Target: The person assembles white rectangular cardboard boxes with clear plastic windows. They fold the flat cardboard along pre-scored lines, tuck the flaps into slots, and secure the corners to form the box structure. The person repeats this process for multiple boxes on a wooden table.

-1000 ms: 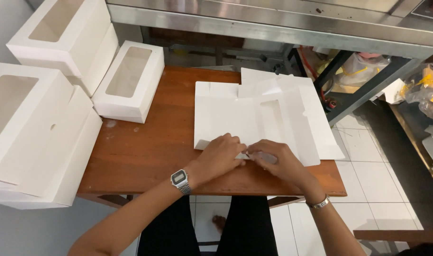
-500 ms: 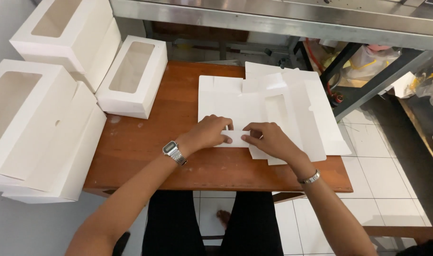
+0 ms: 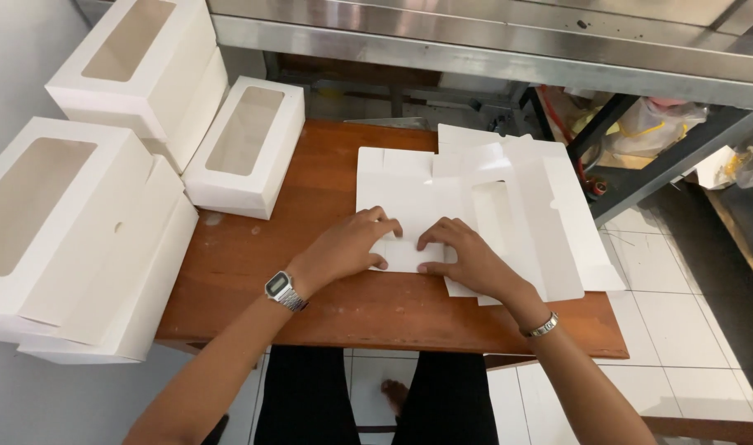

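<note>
Both hands' fingers spread, pressing flat on the box blank (image 3: 409, 202) at the table (image 3: 253, 272) front: left hand (image 3: 347, 245), right hand (image 3: 467, 257). Risk: uneven pressure skews the crease; loose blanks (image 3: 558, 222) underneath may slide.

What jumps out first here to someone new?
Both hands, left hand and right hand, press on a flat white box blank lying mid-table. Assembled white window boxes crowd the table's left side and beyond it. A steel counter runs along the top.
</note>
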